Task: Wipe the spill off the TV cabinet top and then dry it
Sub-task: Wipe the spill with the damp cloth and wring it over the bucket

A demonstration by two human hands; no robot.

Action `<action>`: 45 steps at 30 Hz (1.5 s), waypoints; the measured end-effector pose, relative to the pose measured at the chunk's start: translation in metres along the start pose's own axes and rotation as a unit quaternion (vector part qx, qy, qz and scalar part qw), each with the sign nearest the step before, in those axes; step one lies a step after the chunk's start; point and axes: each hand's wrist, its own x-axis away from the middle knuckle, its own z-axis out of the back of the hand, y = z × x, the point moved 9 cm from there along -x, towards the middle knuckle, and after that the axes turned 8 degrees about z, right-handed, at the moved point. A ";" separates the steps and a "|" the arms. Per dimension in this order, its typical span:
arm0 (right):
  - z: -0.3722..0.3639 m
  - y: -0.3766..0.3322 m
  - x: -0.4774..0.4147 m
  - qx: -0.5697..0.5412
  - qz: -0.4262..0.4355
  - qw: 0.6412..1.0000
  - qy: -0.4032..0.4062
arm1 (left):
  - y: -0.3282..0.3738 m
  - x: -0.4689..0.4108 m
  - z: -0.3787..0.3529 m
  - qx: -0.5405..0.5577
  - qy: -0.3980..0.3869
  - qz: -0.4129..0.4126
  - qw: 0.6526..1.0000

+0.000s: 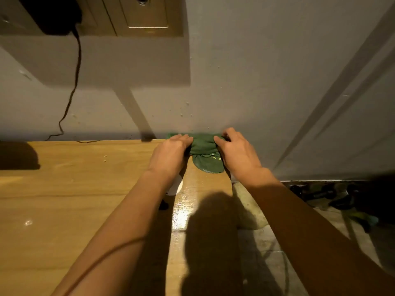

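Head view: TV cabinet top (74, 199) judged only part-wiped, wet sheen (184, 210) left along right end. Green cloth (203, 147) bunched at back edge against wall (256, 82), clutched by left hand (171, 153) and right hand (237, 155), each grip curled round it. Drying judged undone.

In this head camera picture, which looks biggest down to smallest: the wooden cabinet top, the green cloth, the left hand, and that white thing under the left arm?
1. wooden cabinet top
2. green cloth and left hand: about alike, since the hand covers part of the cloth
3. white thing: smallest showing, mostly hidden
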 end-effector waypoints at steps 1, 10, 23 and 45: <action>0.000 0.000 0.001 -0.010 -0.009 1.000 0.008 | -0.001 -0.001 -0.001 0.000 0.000 0.006 1.000; 0.001 0.001 0.015 -0.074 0.011 0.997 0.018 | -0.004 0.004 -0.014 -0.037 -0.051 0.002 0.998; -0.011 -0.057 0.129 -0.053 -0.031 0.998 -0.010 | 0.003 0.112 -0.024 -0.076 -0.105 -0.039 0.991; -0.053 -0.199 0.331 -0.060 -0.108 0.992 -0.031 | -0.016 0.363 -0.021 0.006 -0.141 -0.079 0.987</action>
